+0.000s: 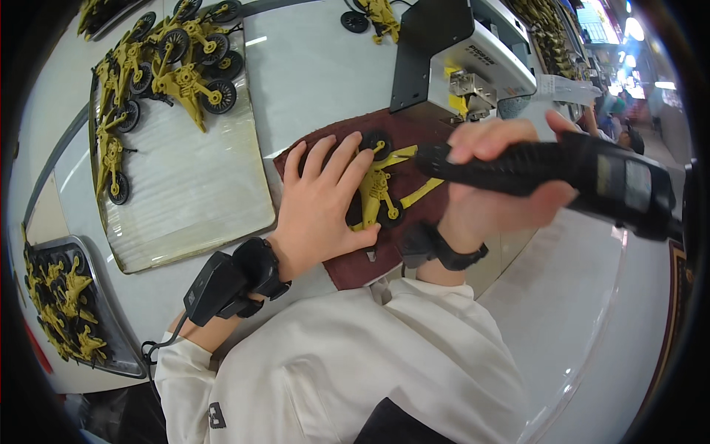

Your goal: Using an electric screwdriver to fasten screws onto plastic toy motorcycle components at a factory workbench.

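On a maroon cloth (347,263) lies a yellow toy vehicle chassis (375,194) with black spoked wheels. My left hand (319,196) spans it, fingers spread over the far side and thumb at the near edge, holding it down; part of the chassis is hidden beneath. My right hand (492,211) is wrapped round a black electric screwdriver (532,169). Its slim tip reaches a yellow arm at the upper right of the chassis; whether it touches a screw I cannot tell. The right hand is slightly blurred.
Several similar yellow chassis (185,81) sit on a film-covered board (185,214) at far left. A metal tray (122,348) at left holds more. A white-and-black machine (473,63) with a metal fixture stands just beyond the cloth. Another chassis (381,18) lies at the back.
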{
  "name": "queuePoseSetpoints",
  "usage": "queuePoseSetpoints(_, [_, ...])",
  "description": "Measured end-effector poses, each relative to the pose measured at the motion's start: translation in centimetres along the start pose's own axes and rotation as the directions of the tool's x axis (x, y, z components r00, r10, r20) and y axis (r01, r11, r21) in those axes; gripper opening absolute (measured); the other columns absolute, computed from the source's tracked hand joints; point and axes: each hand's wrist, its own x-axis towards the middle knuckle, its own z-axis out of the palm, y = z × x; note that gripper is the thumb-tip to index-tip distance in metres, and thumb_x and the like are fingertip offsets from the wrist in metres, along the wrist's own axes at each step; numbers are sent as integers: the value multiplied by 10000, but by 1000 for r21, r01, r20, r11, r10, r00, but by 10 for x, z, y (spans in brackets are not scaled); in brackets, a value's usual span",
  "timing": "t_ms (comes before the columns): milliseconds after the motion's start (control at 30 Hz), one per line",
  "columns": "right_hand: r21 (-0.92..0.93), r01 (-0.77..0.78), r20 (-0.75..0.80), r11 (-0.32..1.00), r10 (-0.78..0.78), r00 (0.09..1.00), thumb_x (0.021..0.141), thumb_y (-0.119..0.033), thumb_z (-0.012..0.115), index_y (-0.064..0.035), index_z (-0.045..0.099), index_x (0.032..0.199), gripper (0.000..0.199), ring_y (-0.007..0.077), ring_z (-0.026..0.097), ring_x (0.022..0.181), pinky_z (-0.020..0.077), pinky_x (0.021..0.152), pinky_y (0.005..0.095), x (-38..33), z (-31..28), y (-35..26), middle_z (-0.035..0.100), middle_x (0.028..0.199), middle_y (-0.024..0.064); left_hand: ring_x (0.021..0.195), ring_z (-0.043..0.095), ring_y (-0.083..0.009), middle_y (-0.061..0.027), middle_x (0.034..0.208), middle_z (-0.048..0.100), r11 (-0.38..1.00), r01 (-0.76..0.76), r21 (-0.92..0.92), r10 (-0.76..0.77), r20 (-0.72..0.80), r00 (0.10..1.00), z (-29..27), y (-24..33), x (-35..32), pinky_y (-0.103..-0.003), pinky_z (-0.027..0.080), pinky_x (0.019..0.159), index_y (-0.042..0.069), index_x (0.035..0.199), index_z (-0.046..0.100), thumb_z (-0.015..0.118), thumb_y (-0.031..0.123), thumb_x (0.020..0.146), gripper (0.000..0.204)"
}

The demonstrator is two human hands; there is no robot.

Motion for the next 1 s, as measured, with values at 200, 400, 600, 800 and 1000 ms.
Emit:
queuePoseSetpoints(200, [-157,-67,-5,985,67,998,832,-670,431,-54,327,1204,727,217,477,445,421,470,361,5,6,12,516,618,102,1217,372,-330,-117,1341,418,999,1,-38,0,10,1000,3,-2,2,-496,235,1032,74,1237,473,729,351,528,804])
queuePoseSetpoints(400, [-179,-116,-8,977,116,993,821,-644,491,-61,331,1168,696,198,481,484,427,499,339,2,9,32,509,631,83,1217,372,-329,-117,1336,420,999,23,-50,-22,28,999,2,-1,1,-504,241,1029,70,1234,472,725,327,520,800])
queuePoseSetpoints(600, [85,-58,124,995,47,991,815,-253,640,8,355,1103,482,183,546,516,478,513,296,5,8,39,573,672,116,1204,381,-323,-117,1323,426,999,9,-34,-8,31,999,-3,1,5,-506,246,1021,113,1264,468,723,322,492,839])
queuePoseSetpoints(800, [-32,76,147,997,-70,987,854,-317,633,30,319,1159,558,192,568,539,489,534,302,3,-3,36,586,690,131,1161,412,-314,-124,1274,452,1000,-3,21,2,46,999,-8,-2,10,-488,270,983,128,1257,489,722,347,497,824])
queuePoseSetpoints(1000, [-316,307,-197,898,-379,904,857,-599,469,-31,336,1228,692,201,510,433,458,446,317,65,-41,-15,542,590,109,1147,412,-304,-134,1248,449,999,-27,24,26,32,999,-7,3,8,-516,286,978,109,1246,489,742,380,554,784])
